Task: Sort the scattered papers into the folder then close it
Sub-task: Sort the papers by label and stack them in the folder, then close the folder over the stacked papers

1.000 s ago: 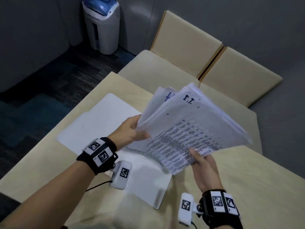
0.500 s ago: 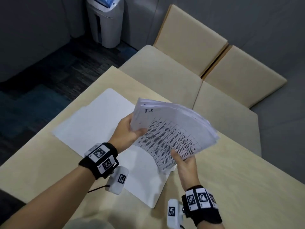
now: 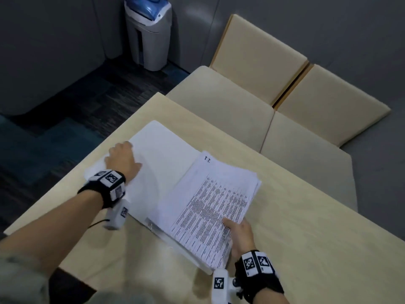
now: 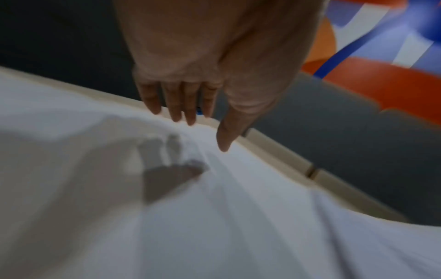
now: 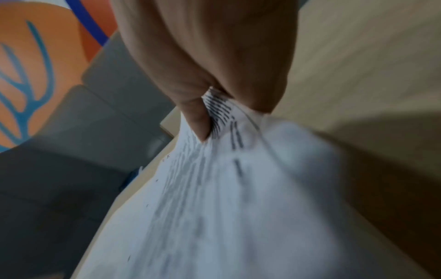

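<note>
A white folder [image 3: 162, 154] lies spread wide on the beige table [image 3: 306, 216]. A stack of printed papers [image 3: 214, 205] lies on its right half. My right hand [image 3: 237, 232] pinches the near right corner of that stack, thumb on top; the right wrist view shows the thumb [image 5: 198, 120] pressing the printed sheet [image 5: 214, 198]. My left hand [image 3: 121, 159] is over the far left edge of the folder's left flap [image 4: 214, 207], with its fingers [image 4: 176, 105] straight and their tips at the flap's edge by the table rim.
Beige padded benches [image 3: 230, 110] stand just beyond the table's far edge. A grey bin with a blue lid [image 3: 149, 31] stands on the dark carpet at the back. Bare tabletop stretches to the right of the folder.
The stack, held in the air by both hands before, has come down onto the folder's right half. My left hand let go of it and moved left to the flap's far edge.
</note>
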